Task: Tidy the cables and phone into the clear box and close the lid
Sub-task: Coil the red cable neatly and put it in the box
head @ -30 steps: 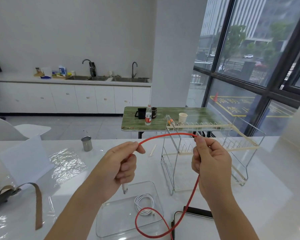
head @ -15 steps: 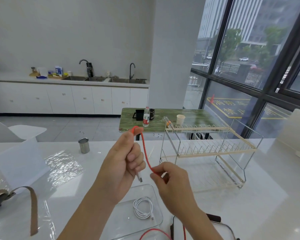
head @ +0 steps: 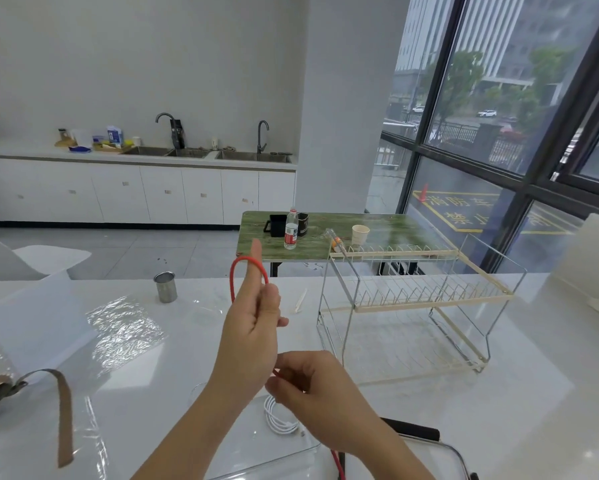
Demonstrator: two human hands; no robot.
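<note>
I am looking into what seems an office pantry or break room. Along the far wall runs a white counter (head: pixel 135 159) with cabinets, steel sinks (head: pixel 201 154) and two faucets. In front of that counter stands a small green table (head: pixel 388 233) carrying a water bottle (head: pixel 291 230) and a paper cup (head: pixel 360 235). Right of the counter, floor-to-ceiling windows (head: pixel 499 133) show office towers and a car park.

— Cable colours noted?
— Red cable (head: pixel 249 271); white cable (head: pixel 280 419) seen coiled in the clear box (head: pixel 291 457).
— Surfaces?
— White table (head: pixel 429 410); green wood-grain pattern recorded on far table (head: pixel 388 233). Brown strap (head: pixel 64 417), silver cup (head: pixel 165 287), cream-trimmed wire rack (head: pixel 422 306).
</note>
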